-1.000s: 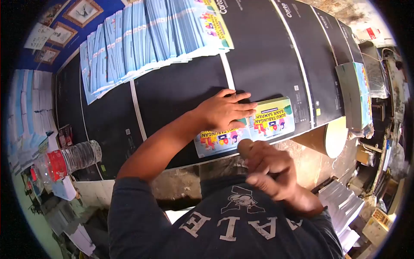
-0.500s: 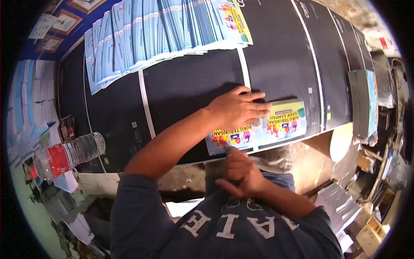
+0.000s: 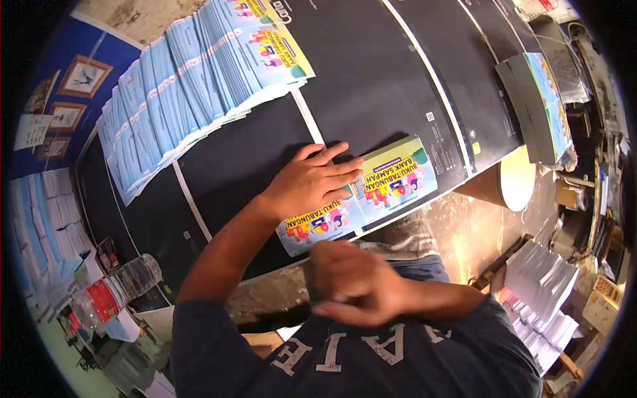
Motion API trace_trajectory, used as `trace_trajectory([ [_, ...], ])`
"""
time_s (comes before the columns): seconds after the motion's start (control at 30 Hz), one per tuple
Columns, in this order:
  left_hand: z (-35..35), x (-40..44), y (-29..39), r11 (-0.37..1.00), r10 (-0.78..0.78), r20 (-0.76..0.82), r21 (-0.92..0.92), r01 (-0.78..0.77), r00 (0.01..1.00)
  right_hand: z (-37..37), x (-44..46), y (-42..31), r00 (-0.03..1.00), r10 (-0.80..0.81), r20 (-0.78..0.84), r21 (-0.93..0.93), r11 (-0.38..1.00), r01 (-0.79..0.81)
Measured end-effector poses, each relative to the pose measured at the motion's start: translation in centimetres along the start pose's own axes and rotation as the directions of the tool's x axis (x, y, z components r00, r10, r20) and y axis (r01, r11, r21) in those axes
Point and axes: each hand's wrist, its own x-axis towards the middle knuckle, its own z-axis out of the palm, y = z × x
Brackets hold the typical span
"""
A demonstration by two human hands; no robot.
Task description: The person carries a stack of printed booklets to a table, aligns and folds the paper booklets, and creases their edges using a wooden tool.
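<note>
My left hand (image 3: pixel 310 182) lies flat with fingers spread over the middle of a printed booklet sheet (image 3: pixel 395 187), whose two yellow-lettered covers sit side by side. The sheet appears to top a thin stack at the table's near edge. Just off that edge, in front of my shirt, my right hand (image 3: pixel 355 282) is curled into a fist and blurred by motion. Whatever it may hold is hidden. Farther back, a long fanned row of the same blue booklets (image 3: pixel 192 93) spreads over the black table covering (image 3: pixel 371 86).
Another stack of booklets (image 3: pixel 541 109) stands at the table's right end. A plastic bottle with a red label (image 3: pixel 113 292) is at the left. Paper piles (image 3: pixel 541 278) rest low on the right, and a round white-ended roll (image 3: pixel 516 179) is under the table edge.
My right hand has drawn back from the sheet's near edge toward my body. My left hand stays on the sheet. The view has turned, tilting the table.
</note>
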Motion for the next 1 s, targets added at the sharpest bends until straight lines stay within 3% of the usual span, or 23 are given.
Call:
trace_trajectory([
  [0.03,-0.2,0.1,0.1,1.0,-0.01,0.012,-0.011,0.011,1.0,-1.4,0.0,-0.4,0.996,-0.065,-0.066,0.046,0.997,0.068],
  [0.07,-0.1,-0.2,0.1,1.0,-0.013,0.023,-0.024,0.013,1.0,-2.2,-2.8,2.2,0.945,0.323,-0.055,-0.374,0.871,-0.319],
  [0.13,-0.3,0.3,0.1,1.0,-0.017,0.038,0.016,0.017,0.999,-2.8,-4.3,5.0,0.978,0.192,-0.082,-0.13,0.971,-0.201],
  [0.33,-1.5,1.4,0.7,0.998,-0.034,0.101,0.064,0.027,0.994,-4.4,-3.8,1.8,0.982,0.147,-0.116,-0.078,0.984,-0.157],
  [0.4,-2.5,2.0,1.6,0.992,-0.058,0.163,0.122,0.039,0.985,-7.4,-3.4,-1.3,0.975,-0.073,-0.21,-0.07,0.996,0.059],
  [0.47,-2.3,2.3,1.8,0.993,-0.103,0.17,0.075,0.092,0.98,-8.7,-6.9,5.2,0.96,0.137,-0.243,-0.044,0.987,-0.152],
  [0.57,-4.0,3.5,2.6,0.993,-0.098,0.253,0.091,0.077,0.963,-8.7,-6.5,4.6,0.962,0.108,-0.252,-0.054,0.991,-0.126],
  [0.63,-5.6,5.0,3.0,0.981,-0.074,0.403,0.193,-0.006,0.912,-9.4,-6.5,4.5,0.965,0.095,-0.244,-0.047,0.993,-0.11],
  [0.73,-5.1,6.5,3.0,0.94,-0.054,0.505,0.316,-0.127,0.861,-9.3,-6.9,4.8,0.963,0.149,-0.226,-0.008,0.988,-0.155],
  [0.87,-5.1,9.9,3.9,0.91,-0.008,0.577,0.342,-0.233,0.817,-9.4,-7.0,5.5,0.939,-0.026,-0.342,-0.031,0.999,0.017],
  [0.9,-5.3,10.8,4.3,0.905,-0.068,0.666,0.354,-0.234,0.743,-9.4,-7.3,5.6,0.954,0.028,-0.3,-0.047,0.998,-0.044],
  [0.93,-5.0,10.8,4.2,0.904,-0.063,0.682,0.349,-0.248,0.729,-9.3,-7.4,5.6,0.964,0.085,-0.252,-0.064,0.992,-0.105],
  [1.0,-4.5,10.4,3.6,0.819,-0.032,0.641,0.457,-0.348,0.767,-9.6,-6.4,4.8,0.958,0.101,-0.27,-0.072,0.99,-0.125],
])
